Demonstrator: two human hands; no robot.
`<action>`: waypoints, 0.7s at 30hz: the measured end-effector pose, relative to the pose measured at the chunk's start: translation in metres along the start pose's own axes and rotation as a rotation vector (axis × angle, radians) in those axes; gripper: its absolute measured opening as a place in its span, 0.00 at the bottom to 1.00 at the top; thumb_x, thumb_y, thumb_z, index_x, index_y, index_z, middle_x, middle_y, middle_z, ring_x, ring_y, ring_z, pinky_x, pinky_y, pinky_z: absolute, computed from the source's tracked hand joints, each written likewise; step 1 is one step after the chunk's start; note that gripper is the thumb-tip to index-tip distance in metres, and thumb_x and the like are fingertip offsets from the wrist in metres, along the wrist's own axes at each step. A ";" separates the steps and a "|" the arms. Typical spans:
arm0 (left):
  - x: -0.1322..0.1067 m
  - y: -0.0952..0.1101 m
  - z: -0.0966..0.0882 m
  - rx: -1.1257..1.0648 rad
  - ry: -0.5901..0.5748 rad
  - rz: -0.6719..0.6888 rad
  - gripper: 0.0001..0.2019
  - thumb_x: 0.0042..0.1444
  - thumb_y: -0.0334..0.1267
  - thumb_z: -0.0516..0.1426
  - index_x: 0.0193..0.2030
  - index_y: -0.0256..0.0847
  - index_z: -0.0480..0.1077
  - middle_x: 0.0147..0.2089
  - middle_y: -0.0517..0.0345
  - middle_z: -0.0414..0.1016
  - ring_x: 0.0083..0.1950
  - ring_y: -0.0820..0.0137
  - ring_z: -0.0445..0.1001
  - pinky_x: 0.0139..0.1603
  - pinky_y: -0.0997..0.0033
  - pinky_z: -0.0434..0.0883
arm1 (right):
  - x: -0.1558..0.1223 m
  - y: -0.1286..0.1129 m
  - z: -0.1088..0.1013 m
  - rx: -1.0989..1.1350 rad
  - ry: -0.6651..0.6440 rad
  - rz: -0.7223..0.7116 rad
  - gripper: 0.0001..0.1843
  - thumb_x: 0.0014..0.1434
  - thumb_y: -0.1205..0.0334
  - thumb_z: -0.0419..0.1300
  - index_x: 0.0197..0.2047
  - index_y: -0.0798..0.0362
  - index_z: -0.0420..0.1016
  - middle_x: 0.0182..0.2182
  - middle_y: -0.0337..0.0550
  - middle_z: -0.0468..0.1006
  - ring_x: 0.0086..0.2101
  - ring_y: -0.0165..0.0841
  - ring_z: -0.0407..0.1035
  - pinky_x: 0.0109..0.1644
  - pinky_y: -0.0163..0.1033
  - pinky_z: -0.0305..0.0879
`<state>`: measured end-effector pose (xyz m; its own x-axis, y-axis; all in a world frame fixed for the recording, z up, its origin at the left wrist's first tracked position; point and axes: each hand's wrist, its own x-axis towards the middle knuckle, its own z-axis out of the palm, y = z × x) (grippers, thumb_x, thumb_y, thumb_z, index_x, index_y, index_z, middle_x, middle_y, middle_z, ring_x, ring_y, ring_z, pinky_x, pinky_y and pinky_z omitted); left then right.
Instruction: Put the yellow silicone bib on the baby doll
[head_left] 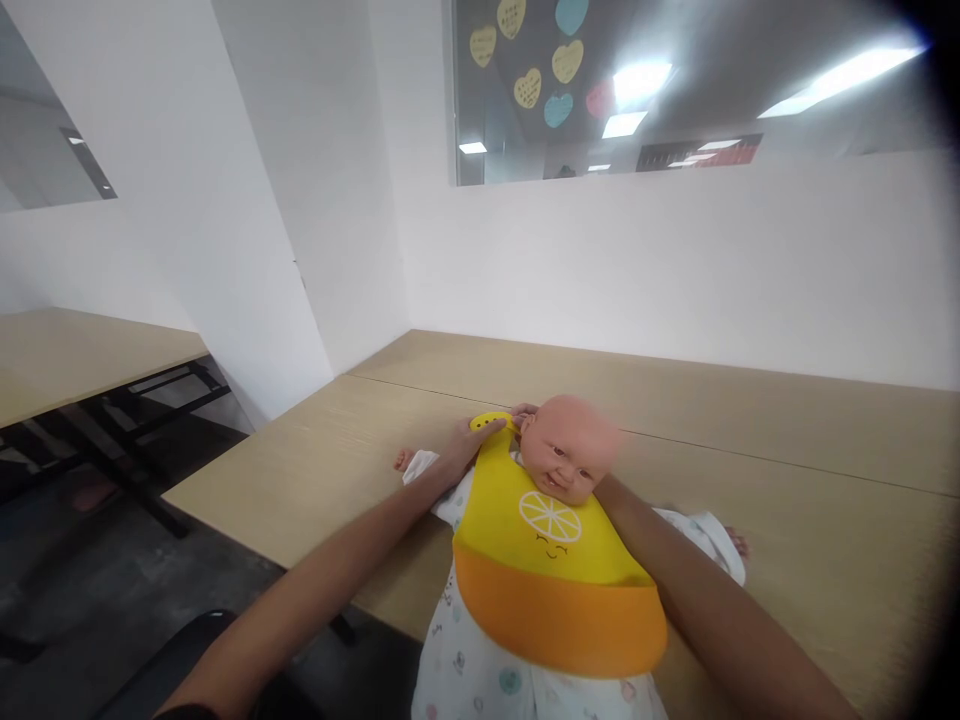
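A baby doll (571, 447) lies on its back in a white patterned outfit (480, 670), arms spread. Across its chest is a yellow bib (495, 505) with a lemon-slice face and an orange pocket (559, 615). My left hand (466, 447), beside the doll's head, is closed on the bib's neck strap (491, 421), whose end has a row of small holes. My right arm passes under the other side of the head. Only some fingers of my right hand (523, 411) show behind the head, curled close to the strap; what they hold is hidden.
The doll rests on a light wooden table (810, 480) against a white wall (675, 270). A window (675, 60) above carries heart-shaped notes. Left are a pillar (322, 200) and another table (90, 350). A dark chair (180, 660) stands at the lower left.
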<state>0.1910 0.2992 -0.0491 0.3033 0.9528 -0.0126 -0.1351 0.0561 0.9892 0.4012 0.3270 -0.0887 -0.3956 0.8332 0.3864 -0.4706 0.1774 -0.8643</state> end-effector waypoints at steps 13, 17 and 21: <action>0.002 -0.002 -0.003 0.062 -0.042 0.020 0.23 0.48 0.50 0.70 0.46 0.37 0.81 0.45 0.49 0.85 0.38 0.61 0.81 0.42 0.64 0.77 | 0.005 0.005 -0.010 0.030 -0.043 -0.009 0.20 0.54 0.48 0.70 0.45 0.51 0.78 0.41 0.43 0.76 0.44 0.32 0.71 0.58 0.40 0.68; 0.001 0.003 -0.002 0.177 0.026 -0.030 0.23 0.48 0.51 0.70 0.46 0.39 0.81 0.44 0.53 0.85 0.40 0.62 0.80 0.40 0.67 0.75 | 0.009 0.014 -0.018 0.031 -0.032 -0.015 0.22 0.54 0.45 0.69 0.45 0.52 0.78 0.40 0.43 0.76 0.42 0.32 0.71 0.58 0.41 0.69; -0.001 0.006 -0.002 0.272 0.135 -0.097 0.27 0.45 0.57 0.70 0.45 0.40 0.80 0.40 0.56 0.84 0.40 0.61 0.79 0.35 0.69 0.73 | 0.012 0.018 -0.021 0.037 -0.025 -0.001 0.23 0.53 0.43 0.68 0.44 0.51 0.76 0.38 0.43 0.76 0.41 0.33 0.71 0.55 0.42 0.70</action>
<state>0.1880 0.2986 -0.0430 0.1717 0.9790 -0.1096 0.1510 0.0838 0.9850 0.4045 0.3508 -0.1066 -0.4144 0.8195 0.3959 -0.4997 0.1587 -0.8515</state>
